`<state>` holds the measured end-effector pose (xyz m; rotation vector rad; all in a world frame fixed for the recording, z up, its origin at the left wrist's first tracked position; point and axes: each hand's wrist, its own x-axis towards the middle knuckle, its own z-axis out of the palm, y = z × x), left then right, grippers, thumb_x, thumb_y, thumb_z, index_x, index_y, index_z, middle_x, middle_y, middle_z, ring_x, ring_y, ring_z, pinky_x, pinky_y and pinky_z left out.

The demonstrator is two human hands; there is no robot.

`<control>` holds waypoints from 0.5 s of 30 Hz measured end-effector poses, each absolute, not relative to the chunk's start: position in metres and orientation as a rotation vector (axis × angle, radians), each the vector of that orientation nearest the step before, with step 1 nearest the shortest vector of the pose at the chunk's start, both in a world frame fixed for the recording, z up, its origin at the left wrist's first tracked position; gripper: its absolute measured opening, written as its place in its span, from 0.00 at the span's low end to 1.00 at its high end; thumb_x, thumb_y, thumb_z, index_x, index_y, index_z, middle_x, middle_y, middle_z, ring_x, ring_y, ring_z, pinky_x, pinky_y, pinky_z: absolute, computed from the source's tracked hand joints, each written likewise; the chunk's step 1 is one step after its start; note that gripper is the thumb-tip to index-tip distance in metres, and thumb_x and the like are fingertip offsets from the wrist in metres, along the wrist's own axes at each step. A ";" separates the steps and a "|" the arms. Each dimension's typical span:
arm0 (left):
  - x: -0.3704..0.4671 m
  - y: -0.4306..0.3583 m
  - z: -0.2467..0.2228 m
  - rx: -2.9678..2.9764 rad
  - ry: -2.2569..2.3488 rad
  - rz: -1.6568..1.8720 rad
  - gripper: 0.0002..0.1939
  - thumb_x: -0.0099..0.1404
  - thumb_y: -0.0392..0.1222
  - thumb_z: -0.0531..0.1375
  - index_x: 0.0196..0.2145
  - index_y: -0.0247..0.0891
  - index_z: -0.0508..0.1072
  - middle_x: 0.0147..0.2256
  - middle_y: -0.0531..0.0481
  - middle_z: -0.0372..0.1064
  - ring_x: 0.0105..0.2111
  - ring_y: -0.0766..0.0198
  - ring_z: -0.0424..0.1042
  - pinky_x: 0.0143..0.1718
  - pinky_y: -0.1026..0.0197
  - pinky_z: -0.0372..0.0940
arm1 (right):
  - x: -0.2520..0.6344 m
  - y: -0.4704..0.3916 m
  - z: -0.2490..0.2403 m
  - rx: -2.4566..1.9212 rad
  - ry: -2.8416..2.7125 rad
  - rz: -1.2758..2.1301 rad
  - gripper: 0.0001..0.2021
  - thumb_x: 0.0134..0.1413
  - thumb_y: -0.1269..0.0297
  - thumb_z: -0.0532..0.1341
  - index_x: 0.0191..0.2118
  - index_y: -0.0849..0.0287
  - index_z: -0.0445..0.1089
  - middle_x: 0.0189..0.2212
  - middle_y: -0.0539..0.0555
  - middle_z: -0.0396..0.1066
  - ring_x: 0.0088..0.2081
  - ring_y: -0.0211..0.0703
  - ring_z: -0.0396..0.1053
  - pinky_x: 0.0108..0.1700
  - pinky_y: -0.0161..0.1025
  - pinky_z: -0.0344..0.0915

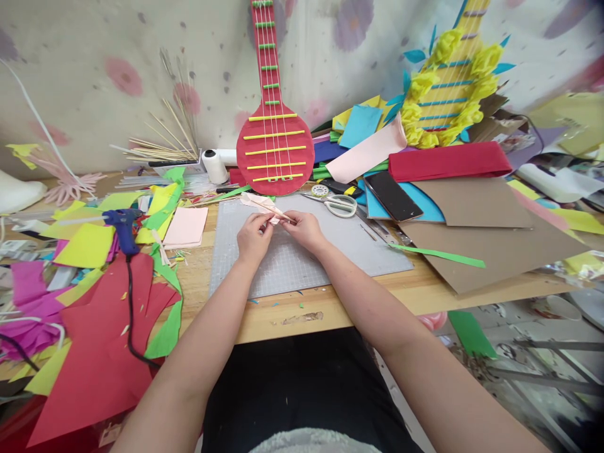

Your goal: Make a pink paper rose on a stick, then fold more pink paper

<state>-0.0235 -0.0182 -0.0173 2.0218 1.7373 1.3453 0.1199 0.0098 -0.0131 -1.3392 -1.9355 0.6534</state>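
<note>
Nearest, dark clothing (302, 384) below the wooden tabletop (268, 328), its front edge scuffed. Beyond the edge lay the grey cutting mat (297, 264), small scraps near its front border. Both hands were over the mat's far part, fingertips close together: left hand (253, 239) closed in a pinch on crumpled pale pink paper (256, 200), right hand (307, 230) curled, thumb and fingers gripping a thin stick (268, 207) laid along the paper. Exact finger contact was partly hidden. Step in hand, by my reading: fitting or rolling the paper about the stick; which of the two, could not tell. Such a move called for a steady stick, light even pressure and small finger turns, since thin paper could crease or tear. To the left, the blue glue gun (123, 229) lay on loose paper, with a stack of pale pink sheets (185, 226) between it and the mat. Scissors (330, 201) rested at the mat's far side; a black phone (394, 196) was to their right. Farther back, a white thread spool (215, 167) stood beside a red paper instrument (275, 151), upright; a yellow flower-trimmed one (444, 94) leaned at far right.
</note>
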 end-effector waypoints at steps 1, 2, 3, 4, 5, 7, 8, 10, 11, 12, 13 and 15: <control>-0.025 -0.018 -0.017 2.039 1.737 1.315 0.12 0.59 0.35 0.54 0.39 0.39 0.74 0.38 0.49 0.70 0.27 0.70 0.66 0.32 0.65 0.62 | 0.121 0.010 -0.012 -1.345 -1.953 0.643 0.13 0.51 0.62 0.56 0.40 0.55 0.74 0.31 0.49 0.74 0.33 0.37 0.67 0.35 0.32 0.58; -0.026 -0.019 -0.016 2.059 1.734 1.276 0.13 0.59 0.34 0.54 0.39 0.39 0.74 0.38 0.49 0.69 0.27 0.70 0.66 0.33 0.65 0.62 | 0.123 0.010 -0.011 -1.343 -1.974 0.634 0.13 0.51 0.62 0.56 0.40 0.55 0.74 0.31 0.49 0.74 0.33 0.38 0.67 0.35 0.32 0.58; -0.027 -0.019 -0.015 2.081 1.731 1.235 0.13 0.59 0.34 0.54 0.39 0.39 0.74 0.38 0.49 0.69 0.27 0.70 0.66 0.33 0.65 0.62 | 0.125 0.011 -0.010 -1.336 -1.998 0.626 0.13 0.51 0.63 0.55 0.40 0.55 0.74 0.32 0.49 0.74 0.33 0.38 0.67 0.35 0.32 0.58; -0.028 -0.020 -0.014 2.102 1.732 1.194 0.13 0.59 0.34 0.53 0.39 0.39 0.75 0.38 0.49 0.68 0.28 0.70 0.66 0.32 0.65 0.62 | 0.127 0.011 -0.009 -1.325 -2.024 0.621 0.12 0.51 0.63 0.55 0.39 0.55 0.74 0.31 0.49 0.74 0.33 0.38 0.67 0.35 0.32 0.57; -0.029 -0.021 -0.013 2.120 1.736 1.155 0.13 0.59 0.35 0.53 0.39 0.39 0.75 0.38 0.49 0.68 0.28 0.70 0.66 0.32 0.65 0.61 | 0.128 0.011 -0.009 -1.315 -2.048 0.617 0.12 0.51 0.63 0.55 0.38 0.55 0.74 0.31 0.49 0.74 0.32 0.38 0.67 0.34 0.32 0.57; -0.030 -0.022 -0.011 2.138 1.751 1.087 0.13 0.59 0.35 0.53 0.39 0.39 0.75 0.39 0.49 0.68 0.30 0.68 0.67 0.31 0.65 0.61 | 0.131 0.012 -0.008 -1.302 -2.087 0.615 0.11 0.51 0.64 0.55 0.36 0.56 0.74 0.29 0.49 0.73 0.30 0.37 0.65 0.32 0.32 0.55; -0.030 -0.022 -0.011 2.137 1.759 1.056 0.13 0.59 0.36 0.53 0.38 0.39 0.74 0.39 0.48 0.67 0.31 0.67 0.67 0.30 0.65 0.60 | 0.131 0.013 -0.008 -1.298 -2.102 0.618 0.11 0.51 0.64 0.55 0.35 0.57 0.74 0.28 0.49 0.72 0.29 0.36 0.64 0.31 0.32 0.54; -0.029 -0.021 -0.012 2.109 1.774 0.998 0.12 0.59 0.36 0.53 0.37 0.38 0.74 0.39 0.48 0.67 0.33 0.66 0.68 0.30 0.65 0.60 | 0.131 0.014 -0.009 -1.287 -2.122 0.645 0.10 0.51 0.63 0.55 0.33 0.57 0.73 0.26 0.49 0.71 0.28 0.35 0.63 0.31 0.32 0.53; -0.029 -0.021 -0.013 2.086 1.782 0.972 0.12 0.59 0.37 0.53 0.36 0.38 0.74 0.39 0.48 0.67 0.34 0.65 0.68 0.31 0.64 0.60 | 0.131 0.015 -0.010 -1.277 -2.128 0.670 0.09 0.51 0.63 0.56 0.32 0.58 0.73 0.26 0.49 0.71 0.28 0.35 0.63 0.31 0.31 0.53; -0.029 -0.020 -0.013 2.063 1.791 0.952 0.11 0.59 0.37 0.53 0.36 0.38 0.74 0.40 0.47 0.68 0.34 0.65 0.68 0.31 0.64 0.60 | 0.131 0.016 -0.012 -1.265 -2.132 0.701 0.09 0.51 0.63 0.56 0.32 0.58 0.73 0.26 0.49 0.71 0.28 0.35 0.62 0.31 0.31 0.53; -0.028 -0.019 -0.014 2.044 1.801 0.937 0.11 0.58 0.37 0.53 0.35 0.37 0.74 0.40 0.47 0.68 0.34 0.64 0.67 0.32 0.64 0.61 | 0.130 0.017 -0.013 -1.251 -2.136 0.732 0.09 0.51 0.62 0.56 0.32 0.58 0.72 0.27 0.49 0.71 0.29 0.35 0.62 0.31 0.31 0.53; -0.028 -0.019 -0.015 2.019 1.812 0.929 0.10 0.58 0.38 0.53 0.34 0.36 0.74 0.39 0.46 0.68 0.34 0.64 0.67 0.33 0.63 0.61 | 0.130 0.018 -0.016 -1.228 -2.136 0.781 0.09 0.51 0.62 0.56 0.32 0.59 0.72 0.27 0.49 0.70 0.29 0.35 0.62 0.32 0.31 0.53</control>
